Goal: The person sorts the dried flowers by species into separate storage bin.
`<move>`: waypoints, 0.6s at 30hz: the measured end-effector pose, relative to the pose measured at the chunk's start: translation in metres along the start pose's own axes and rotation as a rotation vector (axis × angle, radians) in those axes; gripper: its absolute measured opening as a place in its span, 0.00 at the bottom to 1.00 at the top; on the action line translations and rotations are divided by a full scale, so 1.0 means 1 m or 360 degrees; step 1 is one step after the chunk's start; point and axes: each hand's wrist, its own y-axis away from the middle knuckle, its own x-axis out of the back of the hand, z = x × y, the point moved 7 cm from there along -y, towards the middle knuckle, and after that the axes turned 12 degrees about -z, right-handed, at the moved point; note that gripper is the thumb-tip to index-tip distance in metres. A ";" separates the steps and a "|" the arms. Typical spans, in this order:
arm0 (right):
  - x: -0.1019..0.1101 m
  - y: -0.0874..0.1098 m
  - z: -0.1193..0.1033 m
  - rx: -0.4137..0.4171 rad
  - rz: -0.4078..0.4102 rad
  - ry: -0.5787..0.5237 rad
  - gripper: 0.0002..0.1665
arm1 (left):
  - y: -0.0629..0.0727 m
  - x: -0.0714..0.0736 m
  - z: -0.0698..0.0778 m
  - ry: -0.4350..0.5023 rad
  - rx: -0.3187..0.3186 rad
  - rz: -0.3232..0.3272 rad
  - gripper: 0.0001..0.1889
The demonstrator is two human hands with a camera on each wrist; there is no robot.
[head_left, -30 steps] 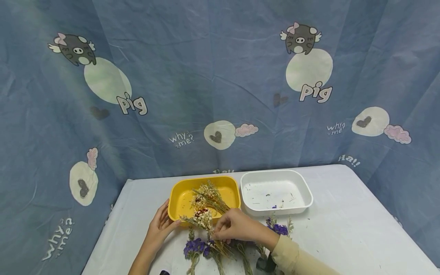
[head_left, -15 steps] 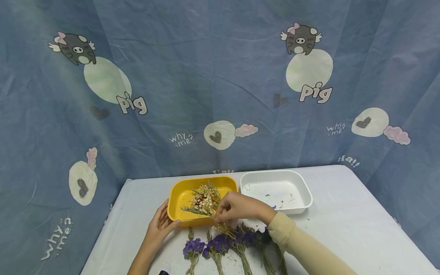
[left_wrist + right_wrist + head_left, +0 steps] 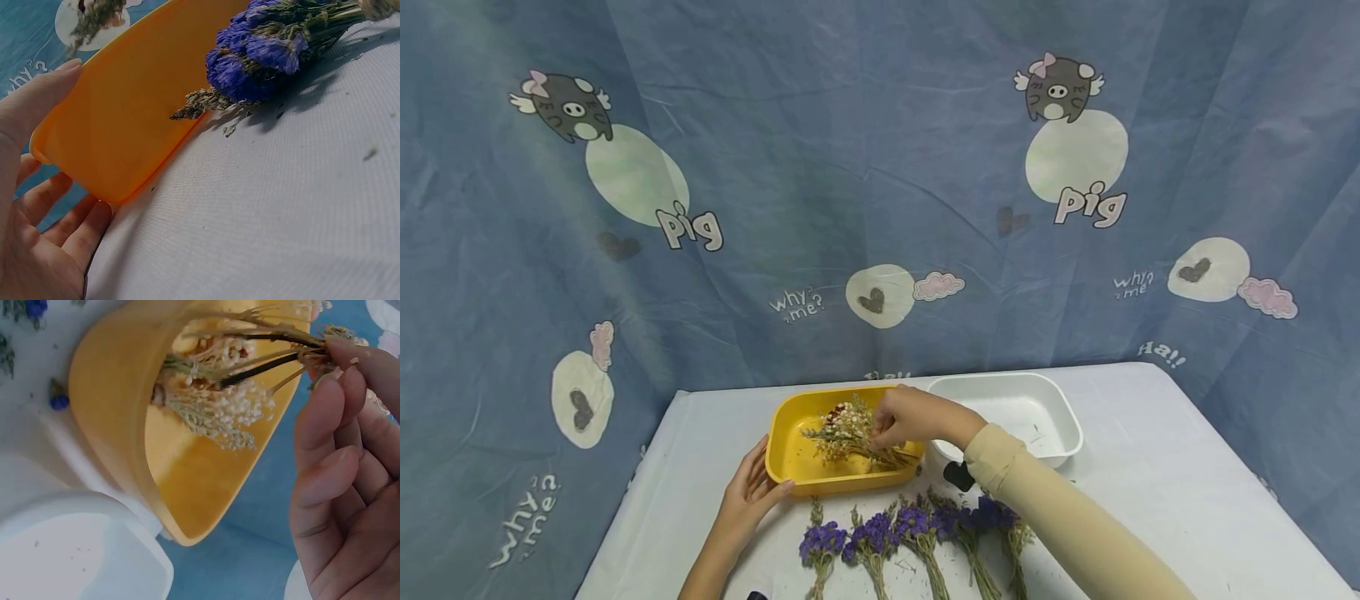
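My right hand (image 3: 913, 417) is over the right part of the yellow tray (image 3: 850, 485). Its thumb and fingertips pinch the tied stems of a small dried flower bunch (image 3: 312, 357), whose cream and dark red heads (image 3: 841, 415) point left over the tray. Beneath it in the tray lies another dried bunch (image 3: 212, 412) with white flowers and greenish sprigs. My left hand (image 3: 748, 492) grips the tray's left front corner. In the left wrist view the thumb lies at the rim and the fingers (image 3: 94, 225) bend against the side wall.
Several purple dried flower bunches (image 3: 823, 542) lie in a row before the yellow tray, stems toward me. A white tray (image 3: 1063, 450) with a few bits of debris stands to its right. Small plant scraps dot the white table (image 3: 1187, 500). A blue printed curtain (image 3: 880, 208) hangs behind.
My right hand has carried the dried bunch from above the purple row forward into the space over the yellow tray. The left hand has kept its place on the tray.
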 end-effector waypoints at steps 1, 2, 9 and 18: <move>0.000 -0.002 0.000 -0.0010 -0.0008 0.0027 0.14 | 0.000 0.000 0.000 0.0000 -0.0001 -0.0002 0.47; 0.001 -0.004 -0.001 -0.0022 -0.0016 0.0048 0.15 | 0.000 -0.001 0.001 0.0001 -0.0005 -0.0006 0.47; -0.001 -0.022 -0.004 -0.0105 -0.0129 0.0147 0.19 | -0.001 0.001 0.000 -0.0002 0.0016 -0.0004 0.48; -0.013 -0.043 0.004 -0.0254 -0.0341 0.0162 0.15 | -0.002 0.000 -0.002 0.0003 0.0059 -0.0004 0.48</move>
